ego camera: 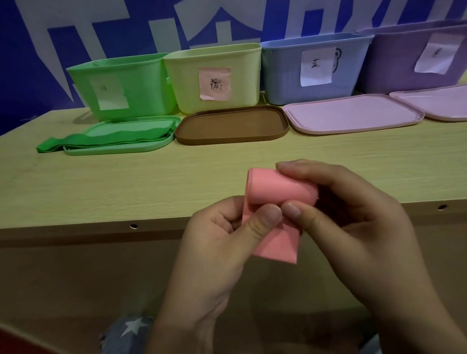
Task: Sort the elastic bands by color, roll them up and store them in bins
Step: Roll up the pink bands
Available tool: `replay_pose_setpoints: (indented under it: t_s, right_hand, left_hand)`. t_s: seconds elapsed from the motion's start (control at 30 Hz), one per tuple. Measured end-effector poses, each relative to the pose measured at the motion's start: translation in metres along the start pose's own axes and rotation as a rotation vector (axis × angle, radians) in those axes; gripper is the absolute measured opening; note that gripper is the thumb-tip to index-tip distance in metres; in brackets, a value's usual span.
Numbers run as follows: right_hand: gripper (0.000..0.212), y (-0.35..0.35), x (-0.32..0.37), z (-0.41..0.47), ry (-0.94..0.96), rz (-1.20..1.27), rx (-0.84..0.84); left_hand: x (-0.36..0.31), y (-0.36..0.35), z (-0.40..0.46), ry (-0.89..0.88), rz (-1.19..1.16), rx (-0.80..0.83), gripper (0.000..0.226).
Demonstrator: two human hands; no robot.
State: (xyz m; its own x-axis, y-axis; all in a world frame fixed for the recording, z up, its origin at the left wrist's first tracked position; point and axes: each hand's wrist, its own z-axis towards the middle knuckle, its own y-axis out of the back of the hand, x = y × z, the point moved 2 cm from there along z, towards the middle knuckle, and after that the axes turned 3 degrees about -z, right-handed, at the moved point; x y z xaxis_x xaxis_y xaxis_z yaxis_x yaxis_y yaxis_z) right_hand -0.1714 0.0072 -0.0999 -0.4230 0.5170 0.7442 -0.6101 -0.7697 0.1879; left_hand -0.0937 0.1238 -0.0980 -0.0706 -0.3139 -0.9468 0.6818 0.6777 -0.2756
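Note:
A pink elastic band (271,191) is partly rolled into a thick coil, with a flat tail hanging down below it. My left hand (220,248) pinches the tail with thumb and fingers. My right hand (345,211) grips the coil from the right, thumb under and fingers over it. Both hands hover above the table's front edge. A stack of flat green bands (111,138) lies on the green lid (117,149) at the back left. Four labelled bins stand along the back: green bin (140,81), pale yellow bin (184,79), blue bin (281,74), purple bin (394,68).
A brown lid (231,127) lies in front of the yellow bin. Two pink lids (353,113) (445,103) lie in front of the blue and purple bins. The wooden table (92,189) has a front panel below. A blue wall with white shapes stands behind.

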Motion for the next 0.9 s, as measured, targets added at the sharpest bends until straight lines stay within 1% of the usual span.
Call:
replay_pose_setpoints:
  t_s: [0.1,0.17,0.23,0.3,0.33,0.4,0.47,0.57,0.7,0.83,0.9]
  right_hand:
    - [0.029,-0.005,-0.007,-0.003,0.044,-0.005,0.003]
    - [0.033,-0.006,-0.011,-0.005,0.049,-0.009,0.016]
    - [0.035,-0.001,-0.013,-0.005,-0.007,0.037,0.09]
    - [0.038,0.007,-0.009,-0.003,-0.099,0.159,0.216]
    - [0.041,0.01,-0.007,-0.003,-0.138,0.217,0.248]
    - [0.045,0.014,-0.005,-0.003,-0.216,0.275,0.235]
    - [0.044,0.014,-0.007,-0.003,-0.253,0.246,0.238]
    - [0.043,0.012,-0.006,-0.004,-0.246,0.198,0.278]
    - [0.036,0.012,-0.001,-0.005,-0.2,0.203,0.232]
    - [0.035,0.011,0.003,-0.005,-0.166,0.219,0.225]
    - [0.037,0.011,0.003,-0.006,-0.16,0.263,0.196]
  left_hand:
    - [0.001,-0.003,0.0,-0.017,-0.013,-0.018,0.027]
    - [0.003,-0.003,0.0,-0.008,-0.02,-0.059,0.03]
    - [0.005,-0.001,-0.001,0.006,0.0,-0.077,0.032]
    - [0.003,0.003,-0.002,-0.007,0.076,-0.068,0.03]
    - [0.001,0.004,-0.002,-0.019,0.12,-0.052,0.03]
    - [-0.002,0.004,-0.003,-0.022,0.179,-0.017,0.027]
    - [-0.005,0.003,-0.004,-0.014,0.21,0.016,0.022]
    - [-0.007,0.002,-0.006,0.009,0.197,0.039,0.022]
    - [-0.006,0.003,-0.006,0.012,0.1,0.041,0.027]
    - [-0.006,0.006,-0.005,-0.002,0.036,0.114,0.03]
    - [-0.004,0.007,-0.004,-0.045,0.031,0.143,0.033]
